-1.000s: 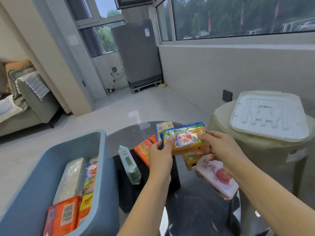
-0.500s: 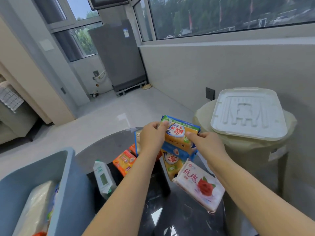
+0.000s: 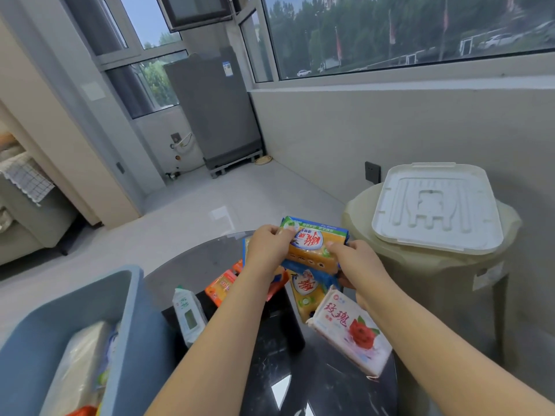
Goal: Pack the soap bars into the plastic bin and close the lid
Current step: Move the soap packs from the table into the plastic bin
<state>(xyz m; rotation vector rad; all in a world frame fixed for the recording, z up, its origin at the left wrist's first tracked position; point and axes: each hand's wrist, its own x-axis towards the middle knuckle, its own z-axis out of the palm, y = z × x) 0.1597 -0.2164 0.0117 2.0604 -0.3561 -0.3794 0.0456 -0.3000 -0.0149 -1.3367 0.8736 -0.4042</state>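
Both hands hold a yellow soap pack with a blue-green edge (image 3: 312, 246) above the dark round table (image 3: 315, 391). My left hand (image 3: 268, 246) grips its left end and my right hand (image 3: 353, 261) grips its right side. Under it lie another yellow and blue soap pack (image 3: 307, 291), orange soap bars (image 3: 222, 288) and a white rose-print soap pack (image 3: 351, 333). The grey-blue plastic bin (image 3: 132, 340) stands at lower left with several packs inside. Its white lid (image 3: 435, 205) rests on a beige stool at the right.
A white and green bottle (image 3: 187, 315) lies on the table between the bin and the soaps. The beige stool (image 3: 435, 283) stands close to the table's right side. A grey cabinet (image 3: 216, 109) stands far back by the windows, and a sofa (image 3: 27, 217) is at the left.
My view swung right and the bin slid toward the lower left. Both hands carried the yellow pack a little farther away, over the other soaps on the table.
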